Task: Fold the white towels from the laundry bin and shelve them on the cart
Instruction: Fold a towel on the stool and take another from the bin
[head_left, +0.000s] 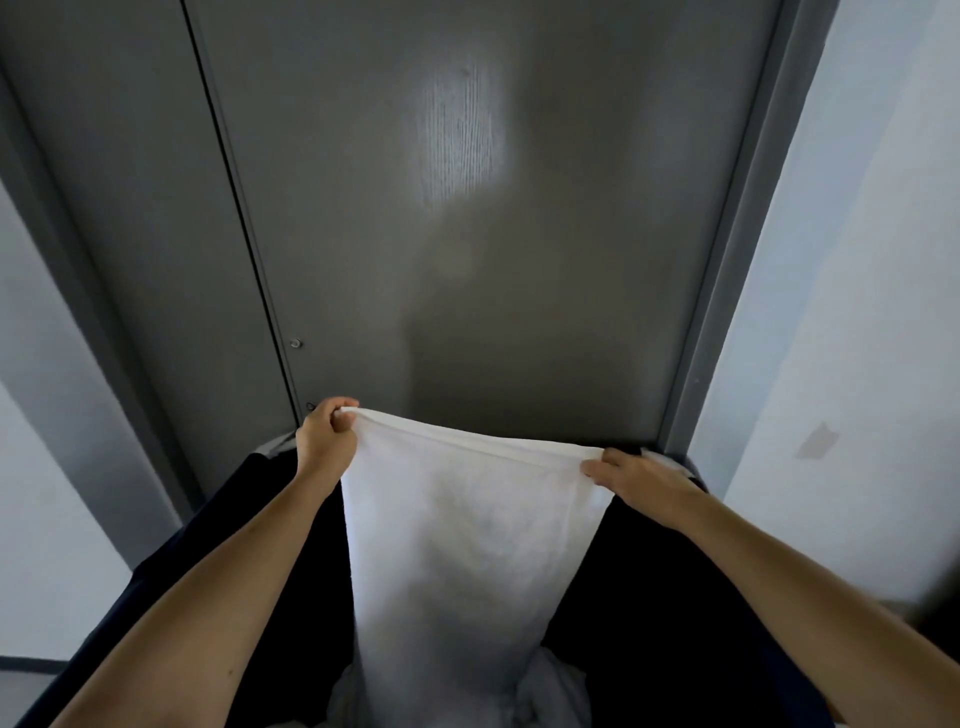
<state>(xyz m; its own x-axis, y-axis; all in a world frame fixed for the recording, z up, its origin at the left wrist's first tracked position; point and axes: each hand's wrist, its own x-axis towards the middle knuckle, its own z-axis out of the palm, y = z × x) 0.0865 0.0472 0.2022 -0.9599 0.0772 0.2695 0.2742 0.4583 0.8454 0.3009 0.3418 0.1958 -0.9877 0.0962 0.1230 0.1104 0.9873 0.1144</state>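
Towel (467, 545) hangs lengthwise into bin (675, 597); left hand (324, 441), right hand (636, 475) pinching top corners.

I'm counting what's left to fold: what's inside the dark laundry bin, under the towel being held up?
Crumpled white laundry shows at the bottom of the bin. The held towel, stretched between left hand and right hand, covers the rest, so no count is possible.

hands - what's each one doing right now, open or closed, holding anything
Left hand: closed, gripping one top corner of the white towel.
Right hand: closed, pinching the towel's other top corner.
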